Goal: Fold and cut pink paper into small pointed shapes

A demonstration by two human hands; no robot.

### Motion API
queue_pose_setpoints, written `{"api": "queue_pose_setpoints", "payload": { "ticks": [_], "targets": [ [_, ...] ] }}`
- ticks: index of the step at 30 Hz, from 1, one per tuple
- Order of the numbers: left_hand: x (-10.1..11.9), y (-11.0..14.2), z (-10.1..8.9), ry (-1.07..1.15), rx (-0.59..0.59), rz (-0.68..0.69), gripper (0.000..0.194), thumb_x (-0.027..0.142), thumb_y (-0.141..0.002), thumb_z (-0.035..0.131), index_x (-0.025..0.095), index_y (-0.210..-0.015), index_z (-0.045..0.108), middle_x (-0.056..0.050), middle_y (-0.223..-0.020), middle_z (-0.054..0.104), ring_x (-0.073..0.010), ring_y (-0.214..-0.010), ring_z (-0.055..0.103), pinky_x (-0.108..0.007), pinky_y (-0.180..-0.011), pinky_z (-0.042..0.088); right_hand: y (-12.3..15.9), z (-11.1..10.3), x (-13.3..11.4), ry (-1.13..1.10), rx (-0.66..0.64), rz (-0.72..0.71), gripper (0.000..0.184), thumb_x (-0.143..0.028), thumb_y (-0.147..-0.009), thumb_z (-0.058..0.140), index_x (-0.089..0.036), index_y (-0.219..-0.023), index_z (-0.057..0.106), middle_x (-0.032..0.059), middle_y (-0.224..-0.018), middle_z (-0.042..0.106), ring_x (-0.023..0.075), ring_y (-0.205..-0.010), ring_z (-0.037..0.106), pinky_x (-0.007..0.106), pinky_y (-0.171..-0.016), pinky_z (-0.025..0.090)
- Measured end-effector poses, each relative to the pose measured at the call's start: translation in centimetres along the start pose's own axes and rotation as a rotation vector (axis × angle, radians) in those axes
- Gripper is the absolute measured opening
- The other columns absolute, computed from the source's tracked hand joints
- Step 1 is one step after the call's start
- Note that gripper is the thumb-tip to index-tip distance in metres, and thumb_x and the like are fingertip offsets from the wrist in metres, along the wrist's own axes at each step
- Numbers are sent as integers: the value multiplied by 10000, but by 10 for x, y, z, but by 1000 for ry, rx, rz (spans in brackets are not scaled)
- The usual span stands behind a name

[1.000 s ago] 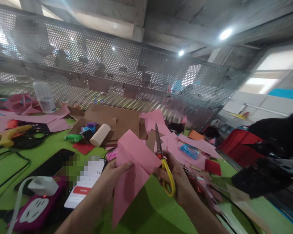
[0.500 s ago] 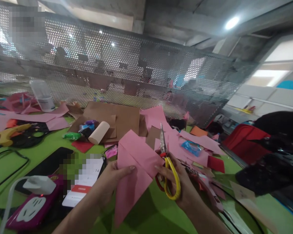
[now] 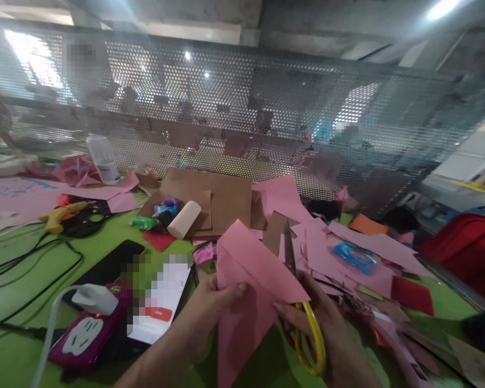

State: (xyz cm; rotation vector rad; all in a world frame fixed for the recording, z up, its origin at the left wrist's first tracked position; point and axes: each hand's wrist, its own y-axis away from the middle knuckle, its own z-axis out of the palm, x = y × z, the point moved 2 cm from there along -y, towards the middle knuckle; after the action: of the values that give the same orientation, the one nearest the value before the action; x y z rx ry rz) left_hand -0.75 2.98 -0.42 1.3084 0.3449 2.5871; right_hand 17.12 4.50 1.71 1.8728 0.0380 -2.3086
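Observation:
A folded sheet of pink paper (image 3: pixel 246 269) is held up in the middle, one flap creased across its top. My left hand (image 3: pixel 212 302) is closed on its left edge, with the thumb lying on the front face. In my right hand (image 3: pixel 327 323) is a pair of scissors (image 3: pixel 318 345) with yellow handles, blades pointing up and away behind the paper's right corner. The right thumb and fingers also touch the paper near that corner. How far the blades are apart is hard to see.
On the green table (image 3: pixel 20 280) are a purple power strip (image 3: pixel 70 350), a lit phone (image 3: pixel 161 296), a yellow glue gun (image 3: pixel 64 215), a paper tube (image 3: pixel 185 219), brown cardboard (image 3: pixel 226 194) and pink scraps (image 3: pixel 327 253). A perforated metal screen (image 3: pixel 210 118) stands behind.
The view has swung left, so everything sits farther right in the picture. The paper's upper flap now reaches farther over the right hand and scissors. Both hands keep their hold.

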Motion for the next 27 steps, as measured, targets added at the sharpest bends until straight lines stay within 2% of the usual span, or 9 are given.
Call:
{"api": "queue_pose_setpoints", "payload": {
  "ticks": [3, 7, 9, 15, 22, 27],
  "targets": [
    [3, 2, 3, 2, 33, -16, 431, 349, -551, 923, 85, -852, 764, -155, -838, 776, -254, -788, 728, -298, -744, 559, 4, 0, -2, 4, -14, 19, 603, -248, -521, 919, -284, -1050, 631, 23, -879, 680, 188, -656, 635, 307, -602, 530],
    [2, 2, 4, 7, 12, 8, 467, 372, -544, 920, 96, -888, 767, -157, -858, 775, -269, -786, 726, -318, -737, 560, 6, -4, 3, 28, -9, 71, 580, -276, -569, 896, -283, -1083, 627, -41, -622, 605, 142, -476, 553, 243, -445, 448],
    [3, 1, 4, -18, 3, 29, 473, 402, -560, 906, 91, -887, 765, -158, -844, 770, -263, -747, 721, -318, -715, 557, 4, -7, 7, 25, -15, 76, 573, -286, -574, 894, -272, -1085, 635, -58, -557, 567, 123, -425, 506, 222, -405, 404],
    [10, 6, 2, -57, 63, 104, 395, 426, -664, 842, 143, -924, 753, -105, -866, 767, -210, -760, 702, -242, -654, 516, 0, -11, 5, 0, -63, 55, 512, -315, -597, 883, -269, -1051, 649, -17, -677, 646, 137, -474, 554, 258, -457, 452],
    [4, 10, 4, -106, -32, 6, 354, 341, -643, 871, 114, -889, 754, -129, -863, 774, -232, -762, 713, -301, -718, 557, 5, -2, 1, -29, -42, 98, 521, -257, -572, 902, -275, -1007, 615, -70, -655, 599, 69, -440, 504, 181, -426, 412],
    [5, 9, 4, -129, -43, 6, 366, 358, -662, 855, 105, -905, 752, -149, -925, 771, -252, -834, 718, -306, -750, 561, 2, -4, 3, -29, -59, 71, 519, -260, -597, 891, -272, -1028, 602, -42, -792, 651, 89, -532, 566, 190, -469, 455]
  ]
}}
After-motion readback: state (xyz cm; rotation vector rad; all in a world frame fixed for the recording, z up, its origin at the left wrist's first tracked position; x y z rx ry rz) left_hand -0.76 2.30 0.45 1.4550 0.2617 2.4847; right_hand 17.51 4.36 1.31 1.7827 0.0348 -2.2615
